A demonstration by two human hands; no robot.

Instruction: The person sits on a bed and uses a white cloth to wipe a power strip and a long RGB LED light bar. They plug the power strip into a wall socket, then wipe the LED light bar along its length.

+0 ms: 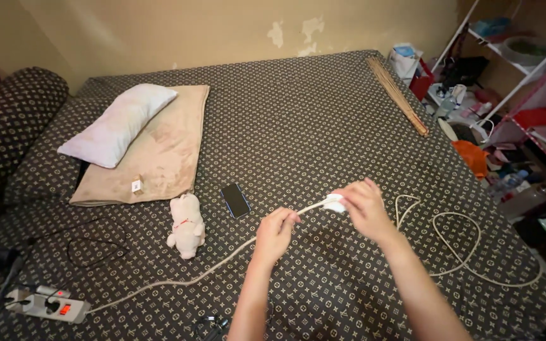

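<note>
left hand [275, 230]: fingers curled in a pinching grip | right hand [363, 207]: raised, fingers closed | forearms extended forward

A dark phone [236, 200] lies flat on the bed, its screen black. A small white tag [136, 185] sits on the tan pillow's edge.

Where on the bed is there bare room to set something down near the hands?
The widest bare patch lies beyond the right hand, between the phone, the beige pillowcase and the bundle of sticks. It is crowded right of the hands, where the white cable loops, and left, around the stuffed toy, black wire and power strip.
</note>
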